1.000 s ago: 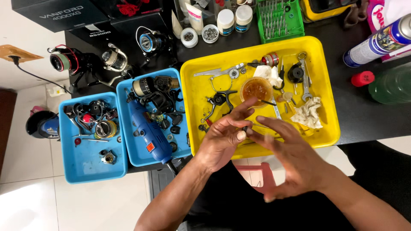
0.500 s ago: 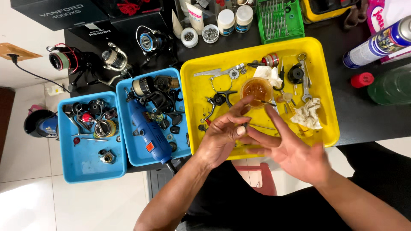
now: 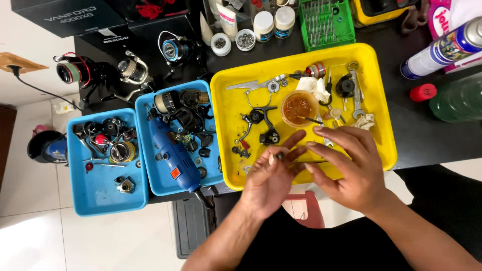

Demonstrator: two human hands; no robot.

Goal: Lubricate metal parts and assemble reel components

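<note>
Head view: pinching a small dark part (image 3: 279,156) in left hand (image 3: 271,176) fingertips over yellow tray (image 3: 382,131), right hand (image 3: 346,165) fingers spreading loosely beside it, grease cup (image 3: 298,108) lying beyond, blue trays (image 3: 150,180) sitting leftward.

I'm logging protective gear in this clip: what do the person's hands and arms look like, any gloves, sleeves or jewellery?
Both hands, left and right, are bare: no gloves, rings or watch in view. The forearms are uncovered too, with no sleeve showing in the frame.
</note>
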